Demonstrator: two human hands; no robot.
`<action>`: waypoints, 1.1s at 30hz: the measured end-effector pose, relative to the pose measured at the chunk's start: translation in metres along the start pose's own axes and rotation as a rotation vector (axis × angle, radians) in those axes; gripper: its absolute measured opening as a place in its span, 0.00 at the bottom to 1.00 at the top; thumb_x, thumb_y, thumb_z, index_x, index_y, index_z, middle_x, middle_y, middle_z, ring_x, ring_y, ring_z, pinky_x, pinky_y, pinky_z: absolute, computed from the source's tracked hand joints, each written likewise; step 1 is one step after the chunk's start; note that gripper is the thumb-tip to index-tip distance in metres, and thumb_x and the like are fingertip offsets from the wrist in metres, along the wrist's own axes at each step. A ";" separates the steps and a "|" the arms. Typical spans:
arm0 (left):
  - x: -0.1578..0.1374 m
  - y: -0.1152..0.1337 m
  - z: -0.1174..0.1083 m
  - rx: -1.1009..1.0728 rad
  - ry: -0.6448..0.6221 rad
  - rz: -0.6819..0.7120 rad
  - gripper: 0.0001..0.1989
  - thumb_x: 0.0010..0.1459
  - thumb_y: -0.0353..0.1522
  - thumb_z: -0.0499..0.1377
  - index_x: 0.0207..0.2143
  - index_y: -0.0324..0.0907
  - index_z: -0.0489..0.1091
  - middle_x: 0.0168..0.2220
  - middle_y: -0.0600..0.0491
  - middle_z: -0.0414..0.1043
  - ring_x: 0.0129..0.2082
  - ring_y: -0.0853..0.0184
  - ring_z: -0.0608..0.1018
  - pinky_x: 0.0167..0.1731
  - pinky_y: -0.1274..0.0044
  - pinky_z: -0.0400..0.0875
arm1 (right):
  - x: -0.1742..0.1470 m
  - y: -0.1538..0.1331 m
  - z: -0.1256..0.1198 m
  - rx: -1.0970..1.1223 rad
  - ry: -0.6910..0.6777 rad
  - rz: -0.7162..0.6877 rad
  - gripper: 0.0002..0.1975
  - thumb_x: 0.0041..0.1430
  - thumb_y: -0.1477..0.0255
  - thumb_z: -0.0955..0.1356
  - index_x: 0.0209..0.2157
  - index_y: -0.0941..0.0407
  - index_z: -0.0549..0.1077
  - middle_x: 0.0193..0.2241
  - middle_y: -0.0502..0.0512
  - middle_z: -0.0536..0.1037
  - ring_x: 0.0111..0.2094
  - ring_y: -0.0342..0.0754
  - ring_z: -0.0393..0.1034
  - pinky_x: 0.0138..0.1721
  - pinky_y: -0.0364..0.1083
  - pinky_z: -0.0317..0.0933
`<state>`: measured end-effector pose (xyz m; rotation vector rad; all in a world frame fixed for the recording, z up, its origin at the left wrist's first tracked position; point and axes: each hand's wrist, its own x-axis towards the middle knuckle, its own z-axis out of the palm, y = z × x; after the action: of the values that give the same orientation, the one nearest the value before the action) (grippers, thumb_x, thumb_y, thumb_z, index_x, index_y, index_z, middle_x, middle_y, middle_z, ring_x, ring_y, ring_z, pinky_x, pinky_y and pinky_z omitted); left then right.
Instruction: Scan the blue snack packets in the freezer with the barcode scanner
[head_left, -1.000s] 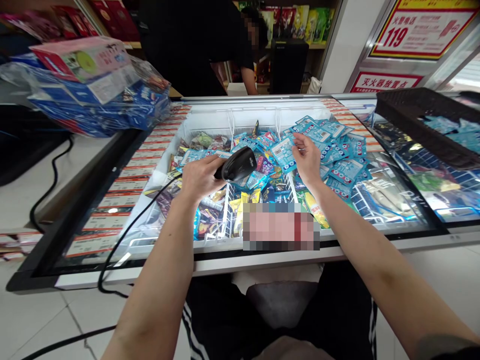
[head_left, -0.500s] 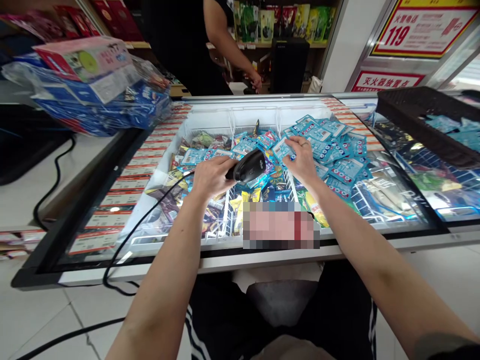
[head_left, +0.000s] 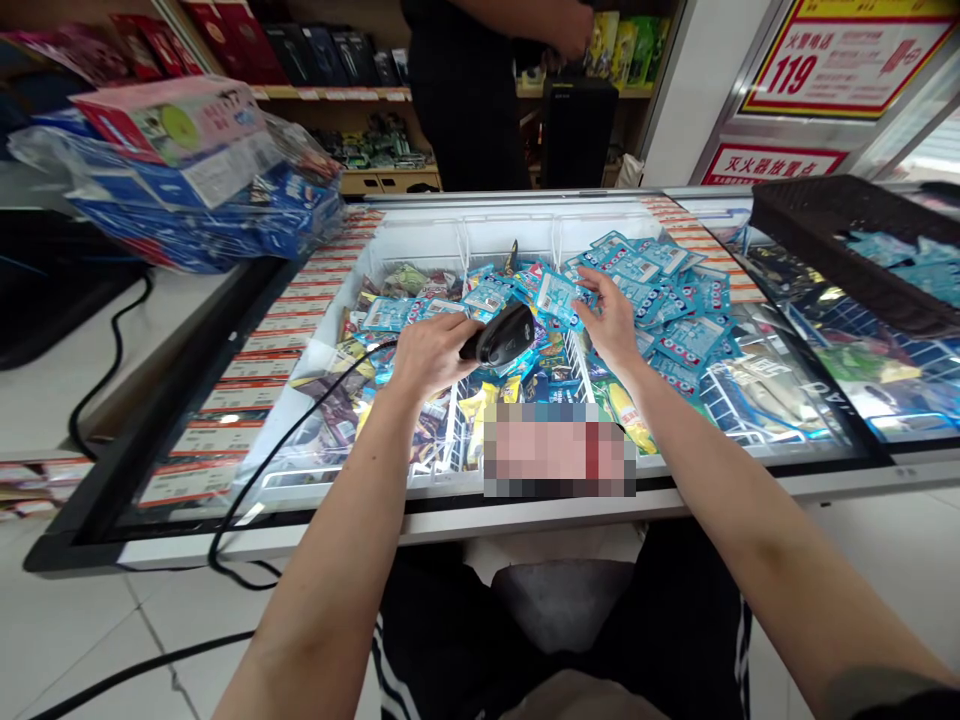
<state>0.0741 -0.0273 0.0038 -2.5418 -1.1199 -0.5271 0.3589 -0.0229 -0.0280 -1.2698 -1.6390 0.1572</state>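
Note:
My left hand (head_left: 435, 350) is wrapped round the handle of a black barcode scanner (head_left: 506, 335), whose head points right over the freezer. Just beyond its head, a light-blue snack packet (head_left: 559, 298) shows a white barcode label. My right hand (head_left: 611, 320) has thumb and fingers at the right edge of this packet, seemingly gripping it there. To the right of that hand lies a loose heap of matching blue packets (head_left: 686, 335). More blue packets (head_left: 390, 313) rest at the left, on top of other wrapped goods.
A glass-topped chest freezer (head_left: 360, 520) with wire dividers spans the front. Bagged boxes (head_left: 180, 170) stand on its left; a dark basket (head_left: 832, 240) with blue packets is at right. The scanner cable (head_left: 292, 430) crosses the left rim. Beyond stands a person (head_left: 472, 100) in dark clothes.
The blue packet at my right hand has shifted slightly left and shows more of its label. The scanner has barely moved. The person behind has moved right.

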 end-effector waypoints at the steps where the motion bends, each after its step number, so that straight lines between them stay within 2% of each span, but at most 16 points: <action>1: 0.000 0.000 0.000 0.000 -0.001 0.000 0.15 0.51 0.32 0.55 0.42 0.44 0.72 0.34 0.49 0.74 0.37 0.62 0.75 0.28 0.75 0.64 | 0.000 -0.001 -0.001 -0.008 0.006 -0.005 0.23 0.62 0.55 0.60 0.55 0.50 0.63 0.49 0.57 0.73 0.50 0.53 0.68 0.49 0.55 0.64; 7: -0.001 -0.001 0.000 0.011 0.010 0.000 0.14 0.51 0.32 0.55 0.41 0.44 0.72 0.33 0.50 0.74 0.36 0.62 0.76 0.28 0.75 0.62 | -0.001 -0.004 -0.003 -0.029 0.016 -0.007 0.21 0.63 0.56 0.60 0.53 0.51 0.64 0.50 0.57 0.73 0.51 0.53 0.67 0.50 0.55 0.63; 15: -0.002 0.000 0.000 0.015 0.024 0.006 0.14 0.51 0.32 0.55 0.41 0.44 0.72 0.32 0.50 0.74 0.36 0.63 0.76 0.27 0.75 0.62 | -0.001 -0.003 -0.003 -0.002 0.022 -0.027 0.17 0.62 0.63 0.61 0.52 0.51 0.65 0.49 0.55 0.73 0.51 0.52 0.68 0.51 0.54 0.62; 25: -0.002 0.001 -0.001 0.026 0.023 -0.004 0.14 0.51 0.32 0.54 0.41 0.44 0.72 0.32 0.50 0.74 0.36 0.63 0.76 0.27 0.75 0.63 | -0.002 -0.005 -0.003 -0.022 0.011 -0.019 0.18 0.62 0.64 0.60 0.52 0.50 0.64 0.50 0.55 0.73 0.50 0.53 0.68 0.50 0.55 0.62; 28: -0.003 0.000 -0.001 0.030 0.026 -0.024 0.14 0.51 0.32 0.54 0.41 0.44 0.72 0.32 0.50 0.74 0.36 0.63 0.76 0.27 0.75 0.63 | -0.001 -0.002 -0.006 -0.068 0.024 -0.030 0.16 0.62 0.65 0.61 0.51 0.50 0.67 0.48 0.55 0.74 0.49 0.53 0.68 0.51 0.54 0.61; 33: -0.005 -0.003 -0.001 0.005 0.028 -0.070 0.14 0.52 0.32 0.54 0.41 0.44 0.72 0.34 0.49 0.74 0.37 0.62 0.76 0.28 0.75 0.63 | 0.001 0.010 -0.015 -0.250 0.044 -0.033 0.12 0.61 0.67 0.62 0.42 0.53 0.74 0.43 0.58 0.74 0.47 0.54 0.66 0.52 0.57 0.59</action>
<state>0.0684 -0.0289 0.0025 -2.4905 -1.2024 -0.5749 0.3769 -0.0243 -0.0269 -1.4217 -1.6780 -0.0986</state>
